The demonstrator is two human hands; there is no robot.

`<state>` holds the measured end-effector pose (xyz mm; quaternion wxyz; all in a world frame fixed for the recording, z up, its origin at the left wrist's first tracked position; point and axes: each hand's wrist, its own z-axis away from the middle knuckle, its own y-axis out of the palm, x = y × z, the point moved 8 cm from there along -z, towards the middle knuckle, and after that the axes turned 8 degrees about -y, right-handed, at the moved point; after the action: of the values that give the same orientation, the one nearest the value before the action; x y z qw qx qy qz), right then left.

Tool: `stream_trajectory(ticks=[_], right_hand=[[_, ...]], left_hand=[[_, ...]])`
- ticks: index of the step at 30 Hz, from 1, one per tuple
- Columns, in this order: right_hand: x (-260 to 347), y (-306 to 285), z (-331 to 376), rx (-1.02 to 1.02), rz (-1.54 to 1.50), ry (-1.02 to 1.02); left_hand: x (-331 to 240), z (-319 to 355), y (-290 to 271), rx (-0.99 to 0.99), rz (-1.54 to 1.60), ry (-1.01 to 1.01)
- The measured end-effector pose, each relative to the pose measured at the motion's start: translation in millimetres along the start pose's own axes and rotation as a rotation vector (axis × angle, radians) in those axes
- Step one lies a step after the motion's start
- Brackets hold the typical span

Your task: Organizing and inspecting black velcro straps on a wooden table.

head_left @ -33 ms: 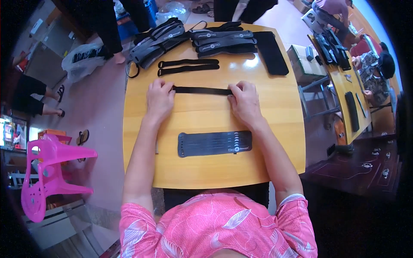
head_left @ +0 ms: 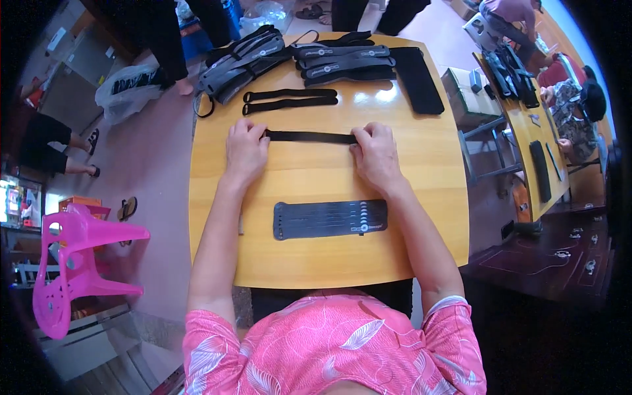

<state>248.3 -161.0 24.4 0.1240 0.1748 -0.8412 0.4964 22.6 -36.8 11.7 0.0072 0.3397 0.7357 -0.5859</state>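
Observation:
A black strap is stretched straight from side to side over the table. My left hand pinches its left end, and my right hand pinches the right end; both sets of fingertips are closed. Just beyond lie two similar black straps with looped left ends, an upper strap and a lower strap, side by side. Nearer my body, between my forearms, a flat dark grey rectangular piece with lengthwise lines and a row of pale marks rests on the wood.
The yellow wooden table carries bundled grey-black straps, a strap stack and a black rectangular pad along its far side. A pink plastic stool stands left. Other people work at a second table on the right.

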Motion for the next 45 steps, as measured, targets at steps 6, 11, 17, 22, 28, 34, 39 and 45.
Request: stream_trajectory(ticks=[6,11,17,22,28,34,39,45], right_hand=[[-0.5,2.5,-4.8,0.027,-0.018,0.001],[22.6,-40.5,16.1,0.043,-0.044,0.049],[48.4,-86.4,81.6,-0.104,-0.337,0.117],[49.8,-82.8,145.8,-0.144,-0.785,0.488],[43.2,-66.9,175.3,-0.111,-1.027,0.783],[37.5,-59.9,181.8,-0.032,-1.05,0.905],[26.4,-58.9,178.2,-0.045,-0.79,0.711],[23.5,-58.6,165.4,0.034,-0.683,0.812]], left_hand=[[-4.6,10.3,-20.4,-0.013,0.17,-0.054],[-17.0,53.6,-54.4,0.079,0.422,-0.299],[-39.4,136.9,-79.2,0.013,0.946,-0.408],[-40.8,199.3,-65.6,-0.002,1.22,-0.58],[-36.7,235.4,-46.3,0.122,1.242,-0.758],[-32.5,227.0,-40.7,0.184,1.12,-0.734],[-32.8,212.2,-48.9,0.122,0.862,-0.541],[-21.5,207.3,-34.4,0.178,0.931,-0.782]])
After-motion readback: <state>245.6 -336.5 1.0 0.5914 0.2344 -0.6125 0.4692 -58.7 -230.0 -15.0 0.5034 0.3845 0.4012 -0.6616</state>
